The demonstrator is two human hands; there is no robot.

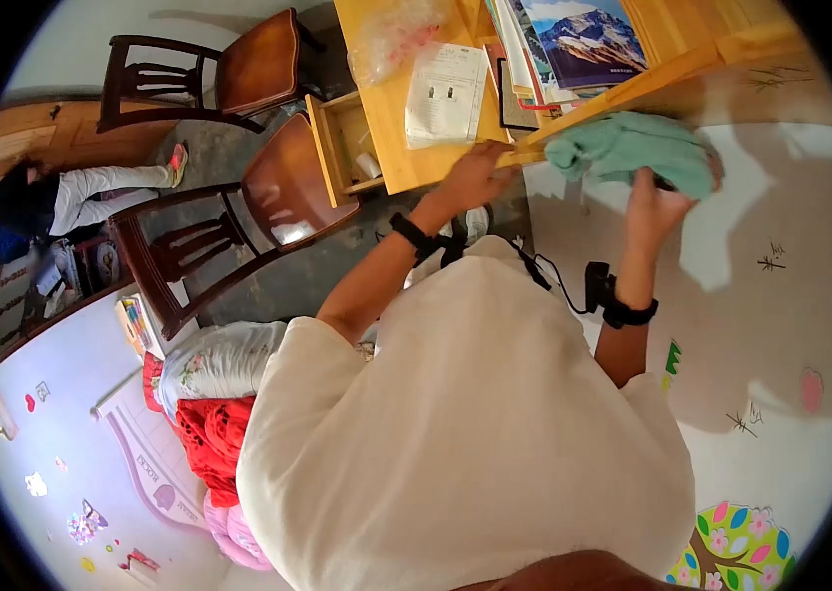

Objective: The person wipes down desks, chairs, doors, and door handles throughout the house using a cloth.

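Observation:
My right hand (660,202) is closed on a bunched green cloth (638,148), which lies against the side of the wooden desk's raised shelf (662,84) by the wall. Part of that hand's fingers is hidden under the cloth. At the near corner of the desk (391,138), my left hand (477,182) rests with fingers stretched out, holding nothing. Stapled printed sheets (446,94) lie on the desktop just beyond it. Books, one with a mountain cover (593,44), stand in the shelf. Black bands circle both wrists.
An open drawer (342,148) sticks out at the desk's left, near two dark wooden chairs (288,182). A clear plastic bag (391,44) lies on the desktop. Farther left, another person (81,202) is in view. A bed with red fabric (214,438) sits behind my left side.

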